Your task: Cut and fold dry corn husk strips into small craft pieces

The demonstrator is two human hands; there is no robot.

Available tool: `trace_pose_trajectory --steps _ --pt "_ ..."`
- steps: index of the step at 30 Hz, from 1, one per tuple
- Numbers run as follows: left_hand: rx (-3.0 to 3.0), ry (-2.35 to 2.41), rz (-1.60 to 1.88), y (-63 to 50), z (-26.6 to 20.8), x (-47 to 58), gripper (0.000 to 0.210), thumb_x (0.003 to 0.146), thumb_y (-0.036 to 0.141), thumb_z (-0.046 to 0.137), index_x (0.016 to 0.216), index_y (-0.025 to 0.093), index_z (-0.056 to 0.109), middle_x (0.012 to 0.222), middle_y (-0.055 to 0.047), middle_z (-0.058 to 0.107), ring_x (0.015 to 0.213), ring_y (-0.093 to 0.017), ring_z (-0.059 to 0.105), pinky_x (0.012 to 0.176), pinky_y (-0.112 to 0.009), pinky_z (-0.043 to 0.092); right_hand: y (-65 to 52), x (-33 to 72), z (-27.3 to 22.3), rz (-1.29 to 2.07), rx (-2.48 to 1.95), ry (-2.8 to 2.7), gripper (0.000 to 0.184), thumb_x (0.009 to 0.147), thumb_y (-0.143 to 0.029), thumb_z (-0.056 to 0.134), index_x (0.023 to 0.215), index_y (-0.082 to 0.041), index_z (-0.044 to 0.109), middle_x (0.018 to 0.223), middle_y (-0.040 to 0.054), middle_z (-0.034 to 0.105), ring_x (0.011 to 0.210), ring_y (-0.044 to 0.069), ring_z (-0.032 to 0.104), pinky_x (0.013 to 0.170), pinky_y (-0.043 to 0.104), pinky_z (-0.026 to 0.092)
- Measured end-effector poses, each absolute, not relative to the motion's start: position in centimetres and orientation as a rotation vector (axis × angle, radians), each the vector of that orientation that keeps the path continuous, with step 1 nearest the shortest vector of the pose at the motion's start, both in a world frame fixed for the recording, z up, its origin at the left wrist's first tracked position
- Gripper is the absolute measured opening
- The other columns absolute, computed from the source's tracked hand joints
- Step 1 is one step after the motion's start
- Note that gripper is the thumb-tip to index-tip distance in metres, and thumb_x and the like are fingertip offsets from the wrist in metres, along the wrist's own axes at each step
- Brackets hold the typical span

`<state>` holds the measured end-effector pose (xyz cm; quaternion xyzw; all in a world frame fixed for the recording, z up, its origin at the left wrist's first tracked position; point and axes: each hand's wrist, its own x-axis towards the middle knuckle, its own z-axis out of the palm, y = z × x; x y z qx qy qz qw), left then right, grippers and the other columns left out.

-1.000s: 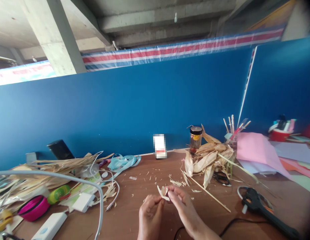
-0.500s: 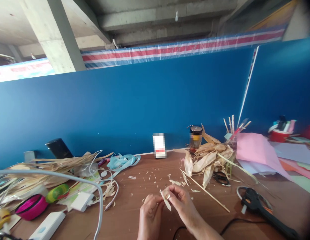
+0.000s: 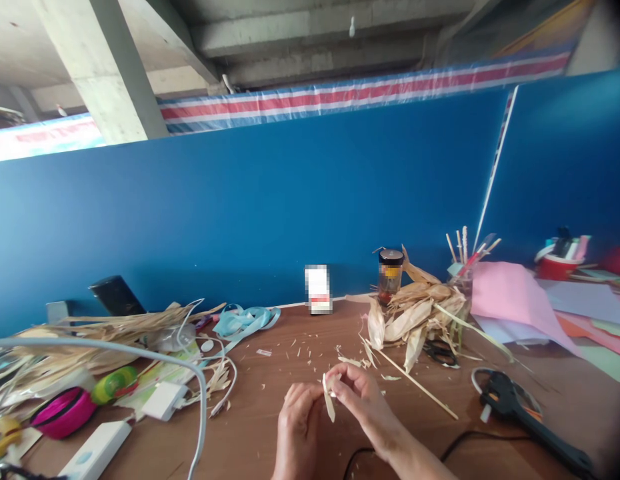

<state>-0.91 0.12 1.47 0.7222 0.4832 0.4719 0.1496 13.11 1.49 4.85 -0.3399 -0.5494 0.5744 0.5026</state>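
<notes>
Close together above the brown table, my two hands meet at a small pale piece of corn husk [image 3: 329, 405]. My right hand [image 3: 363, 403] pinches it between thumb and fingers, and a pointed end hangs down. From the other side, my left hand [image 3: 299, 420] is closed with its fingertips at the husk's left edge; part of its grip is hidden. Small husk scraps [image 3: 353, 361] lie just beyond the hands. A heap of dry corn husks [image 3: 415, 317] sits farther back to the right, beside a thin stick [image 3: 420, 387].
A black glue gun [image 3: 515, 403] lies on the right, with scissors [image 3: 441, 353] by the husks. Behind them stands a dark-lidded jar [image 3: 391, 277]. Pink paper [image 3: 510, 293] is at far right. On the left are a white cable [image 3: 203, 400], blue ribbon [image 3: 247, 321] and a pink tape roll [image 3: 65, 413].
The husk piece has turned to hang more upright between my fingers. My right hand has shifted slightly up, while my left stays nearly in place. The camera view has moved a little.
</notes>
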Motion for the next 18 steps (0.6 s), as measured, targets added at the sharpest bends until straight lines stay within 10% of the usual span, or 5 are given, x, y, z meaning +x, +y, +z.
trace_pose_trajectory --steps 18 --pt "2.148 1.315 1.308 -0.5 2.4 -1.0 0.02 0.08 0.015 0.042 0.082 0.02 0.062 0.069 -0.004 0.059 0.067 -0.016 0.051 0.063 -0.027 0.04 2.0 12.6 4.5 1.459 -0.78 -1.187 0.026 0.071 -0.04 0.058 0.067 -0.015 0.054 0.055 -0.0034 0.047 0.051 0.008 0.04 0.052 0.021 0.033"
